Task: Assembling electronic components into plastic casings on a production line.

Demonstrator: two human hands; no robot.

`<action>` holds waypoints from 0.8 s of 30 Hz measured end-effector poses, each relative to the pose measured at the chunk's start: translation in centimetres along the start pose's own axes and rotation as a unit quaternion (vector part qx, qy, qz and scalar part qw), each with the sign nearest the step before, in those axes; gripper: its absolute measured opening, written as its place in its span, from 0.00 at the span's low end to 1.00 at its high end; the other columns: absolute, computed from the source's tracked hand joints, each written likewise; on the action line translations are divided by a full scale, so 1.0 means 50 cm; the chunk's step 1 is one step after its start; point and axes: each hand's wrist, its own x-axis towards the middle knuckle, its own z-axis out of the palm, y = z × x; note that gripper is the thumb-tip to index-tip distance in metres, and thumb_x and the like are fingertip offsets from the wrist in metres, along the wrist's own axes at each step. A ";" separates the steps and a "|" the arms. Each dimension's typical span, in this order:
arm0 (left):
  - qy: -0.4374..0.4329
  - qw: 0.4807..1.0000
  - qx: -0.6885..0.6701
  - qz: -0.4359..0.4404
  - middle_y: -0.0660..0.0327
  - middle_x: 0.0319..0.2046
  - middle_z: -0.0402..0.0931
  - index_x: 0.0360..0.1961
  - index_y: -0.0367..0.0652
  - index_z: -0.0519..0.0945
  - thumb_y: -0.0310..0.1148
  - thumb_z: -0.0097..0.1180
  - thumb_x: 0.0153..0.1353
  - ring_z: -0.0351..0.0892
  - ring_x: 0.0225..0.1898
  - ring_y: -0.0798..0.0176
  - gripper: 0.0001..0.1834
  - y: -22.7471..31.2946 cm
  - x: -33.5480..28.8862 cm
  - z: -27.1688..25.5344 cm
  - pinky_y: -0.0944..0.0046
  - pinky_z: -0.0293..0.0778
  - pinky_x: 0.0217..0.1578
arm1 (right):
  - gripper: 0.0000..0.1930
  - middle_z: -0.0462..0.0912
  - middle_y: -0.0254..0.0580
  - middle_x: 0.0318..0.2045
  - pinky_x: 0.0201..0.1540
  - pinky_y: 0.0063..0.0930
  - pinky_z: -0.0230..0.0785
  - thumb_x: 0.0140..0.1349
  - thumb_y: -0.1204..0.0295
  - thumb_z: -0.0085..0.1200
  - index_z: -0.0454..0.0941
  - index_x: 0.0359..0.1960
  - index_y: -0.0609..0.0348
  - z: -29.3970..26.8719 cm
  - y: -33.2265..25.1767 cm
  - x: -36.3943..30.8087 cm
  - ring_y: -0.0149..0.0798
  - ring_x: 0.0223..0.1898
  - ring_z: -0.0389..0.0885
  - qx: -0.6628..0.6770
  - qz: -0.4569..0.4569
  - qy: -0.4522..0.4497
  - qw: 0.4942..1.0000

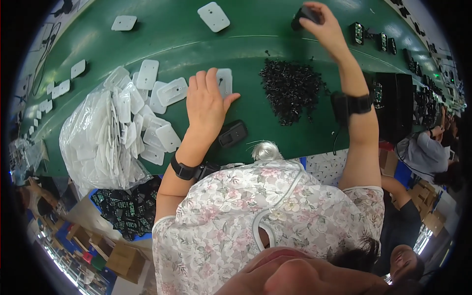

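Note:
My left hand (205,104) lies palm down with its fingers stretched out and thumb apart. It partly covers a white rounded plastic plate (225,80) on the green table; whether it touches the plate is hard to tell. Near that wrist rests a black rectangular housing (232,133) with an oblong recess. Reaching to the far right, my right hand (327,32) pinches a black box-shaped plastic part (306,18) between thumb and fingers. Between my arms sits a heap of small black parts (291,91), too small to make out singly.
A clear plastic bag (86,140) spills many white plates (147,73) at left. Further white plates (214,16) lie along the far strip. Circuit-board units (357,33) stand at far right, near a black box (396,103). A bin of dark boards (125,209) is lower left. Other people work nearby.

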 end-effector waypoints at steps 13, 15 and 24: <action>0.028 0.983 -0.175 0.054 0.52 0.49 0.72 0.55 0.39 0.68 0.16 0.54 0.48 0.70 0.51 0.48 0.29 -0.022 0.005 -0.008 0.54 0.66 0.51 | 0.21 0.79 0.43 0.45 0.50 0.31 0.68 0.51 0.74 0.61 0.75 0.49 0.57 0.055 -0.174 -0.140 0.43 0.46 0.77 -0.197 -0.155 -0.102 0.963; 0.039 0.981 -0.186 0.047 0.52 0.50 0.72 0.56 0.40 0.68 0.15 0.52 0.49 0.71 0.51 0.49 0.29 -0.033 -0.004 -0.020 0.54 0.67 0.51 | 0.21 0.79 0.43 0.45 0.50 0.32 0.68 0.50 0.75 0.61 0.75 0.49 0.57 0.108 -0.203 -0.172 0.44 0.47 0.76 -0.124 -0.156 -0.175 0.964; 0.014 0.980 -0.192 0.047 0.53 0.55 0.70 0.56 0.41 0.70 0.11 0.48 0.49 0.70 0.55 0.50 0.30 -0.044 -0.020 -0.019 0.57 0.68 0.53 | 0.21 0.78 0.44 0.45 0.48 0.34 0.70 0.50 0.75 0.60 0.75 0.49 0.57 0.165 -0.201 -0.193 0.47 0.46 0.75 -0.149 -0.186 -0.223 0.945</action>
